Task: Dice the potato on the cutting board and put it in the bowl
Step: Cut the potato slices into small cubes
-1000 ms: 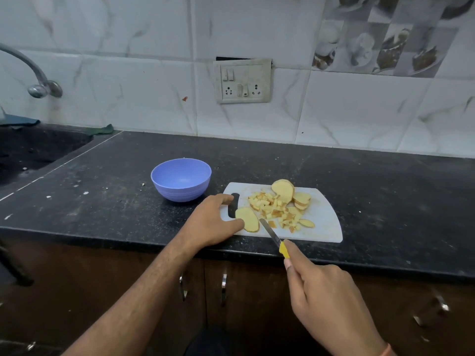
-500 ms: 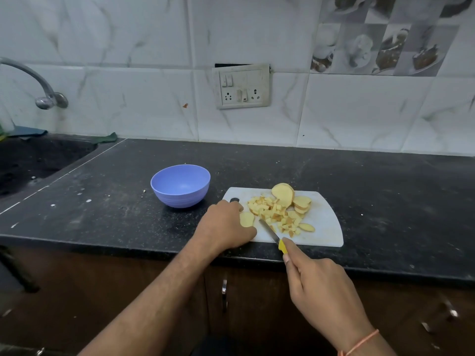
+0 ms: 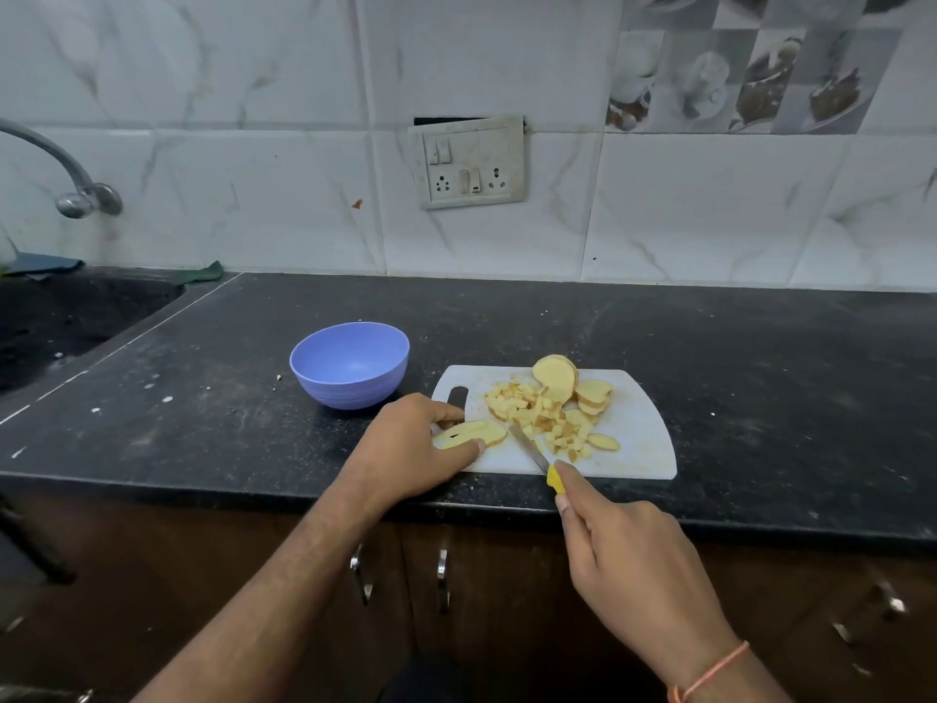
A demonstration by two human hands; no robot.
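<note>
A white cutting board (image 3: 644,449) lies near the counter's front edge. On it sit a heap of diced potato (image 3: 547,416), several uncut slices (image 3: 590,390) leaning at the back, and one flat slice (image 3: 479,432) at the board's left end. My left hand (image 3: 405,449) holds that flat slice between thumb and fingers. My right hand (image 3: 623,555) grips a yellow-handled knife (image 3: 537,456), its blade lying on the board just right of the slice. An empty blue bowl (image 3: 350,365) stands left of the board.
The black counter (image 3: 760,372) runs wide to the right and behind the board. A dark sink (image 3: 61,322) with a tap (image 3: 66,170) lies at the far left. Wall sockets (image 3: 469,164) sit on the tiled wall. Cabinet handles (image 3: 441,575) show below the counter edge.
My left hand slid the flat slice left, off toward the board's left end, and uncovered it. The knife stays beside it, blade still on the board. The camera view shifted slightly.
</note>
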